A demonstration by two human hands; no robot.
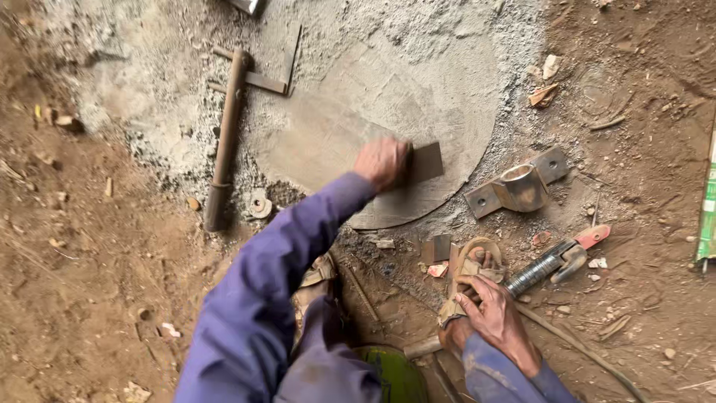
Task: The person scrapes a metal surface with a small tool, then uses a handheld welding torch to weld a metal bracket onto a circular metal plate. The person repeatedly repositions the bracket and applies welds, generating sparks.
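Observation:
My left hand (382,160) reaches out from a blue sleeve and presses a small flat dark metal plate (426,161) onto a round, smooth grey cement disc (373,97) set in the ground. My right hand (488,307) rests low on the dirt, fingers curled over a worn tan strap-like piece (470,265). Just right of that hand lies a pipe wrench (556,261) with a red tip.
A long rusty metal bar (226,138) and a flat metal square (262,80) lie left of the disc, with a small round washer (259,203) nearby. To the disc's right sits a metal bracket with a short tube (518,186). A green package (707,209) shows at the right edge.

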